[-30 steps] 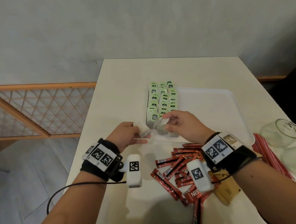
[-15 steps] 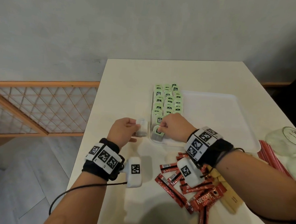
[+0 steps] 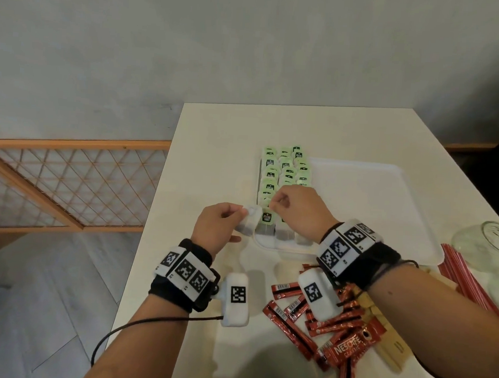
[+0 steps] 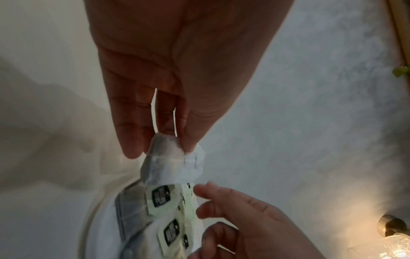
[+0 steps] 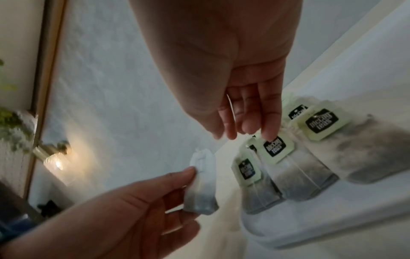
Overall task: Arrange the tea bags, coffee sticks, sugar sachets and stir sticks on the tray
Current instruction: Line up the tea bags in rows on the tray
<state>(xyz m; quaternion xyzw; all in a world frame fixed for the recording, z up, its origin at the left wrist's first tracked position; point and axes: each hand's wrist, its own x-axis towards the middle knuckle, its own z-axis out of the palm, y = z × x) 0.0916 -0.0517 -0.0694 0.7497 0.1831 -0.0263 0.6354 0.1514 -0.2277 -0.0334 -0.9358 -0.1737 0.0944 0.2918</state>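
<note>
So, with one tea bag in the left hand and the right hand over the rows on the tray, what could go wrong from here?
1. The left hand pinches its tea bag only by the top edge, so it could slip or tear.
2. The right hand's fingers touch the tag of a placed bag; lifting away might drag the neat rows on the tray.
3. The right forearm hangs above the coffee sticks and may scatter them.

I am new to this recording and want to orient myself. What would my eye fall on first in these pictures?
First, the rows of green-tagged tea bags along the left side of the white tray. Just before them, the left hand pinches one tea bag, while the right hand hovers over the nearest row. Nearer the person, red coffee sticks lie scattered on the table.
</note>
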